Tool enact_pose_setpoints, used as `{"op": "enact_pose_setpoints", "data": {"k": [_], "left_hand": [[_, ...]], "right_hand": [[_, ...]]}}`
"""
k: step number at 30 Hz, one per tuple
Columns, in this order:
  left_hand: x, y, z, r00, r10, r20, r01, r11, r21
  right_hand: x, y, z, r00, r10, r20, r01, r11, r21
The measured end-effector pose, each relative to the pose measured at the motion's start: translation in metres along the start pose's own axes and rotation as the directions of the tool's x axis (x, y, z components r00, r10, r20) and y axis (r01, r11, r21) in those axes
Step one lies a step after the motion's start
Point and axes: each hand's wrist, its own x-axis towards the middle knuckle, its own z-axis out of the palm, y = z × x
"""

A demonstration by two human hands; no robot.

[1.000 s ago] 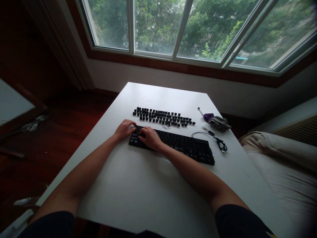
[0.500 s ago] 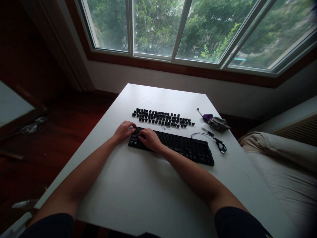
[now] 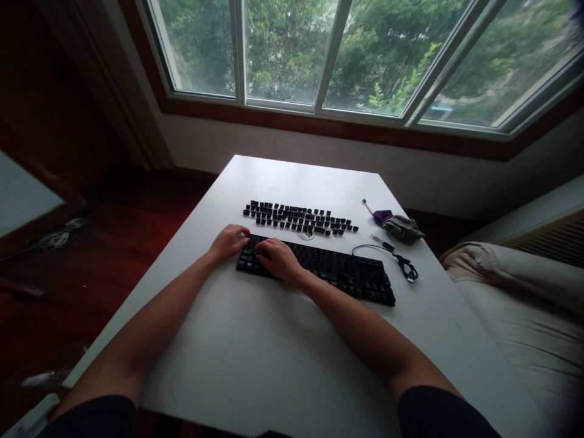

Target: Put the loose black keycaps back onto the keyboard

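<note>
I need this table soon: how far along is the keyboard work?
Looks done: loose keycaps laid in rows beyond the keyboard. In hand: left hand at its left end, right hand over it alongside. Left: unclear; those caps are off the board, other caps on it.

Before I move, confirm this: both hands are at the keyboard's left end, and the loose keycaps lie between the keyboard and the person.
Wrong on the keycaps: the head view shows them beyond the keyboard, on the window side. The left hand and right hand are indeed at its left end.
</note>
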Motion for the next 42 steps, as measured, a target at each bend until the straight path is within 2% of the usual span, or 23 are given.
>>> {"op": "enact_pose_setpoints", "data": {"k": [11, 23, 29, 42], "left_hand": [[0.000, 0.000, 0.000, 1.000, -0.003, 0.006, 0.003, 1.000, 0.010], [0.000, 0.000, -0.002, 1.000, -0.008, 0.027, 0.008, 1.000, -0.004], [0.000, 0.000, -0.001, 0.999, -0.019, 0.037, 0.020, 1.000, -0.002], [-0.003, -0.004, -0.002, 1.000, 0.007, 0.005, -0.007, 1.000, 0.003]], "right_hand": [[-0.007, 0.004, -0.007, 0.993, -0.115, 0.001, 0.115, 0.992, -0.050], [-0.003, 0.013, -0.009, 0.999, 0.030, -0.040, -0.031, 0.999, -0.008], [-0.002, 0.020, -0.012, 0.991, 0.077, -0.109, -0.075, 0.997, 0.023], [0.002, 0.041, -0.033, 0.955, 0.171, -0.241, -0.150, 0.983, 0.106]]}}
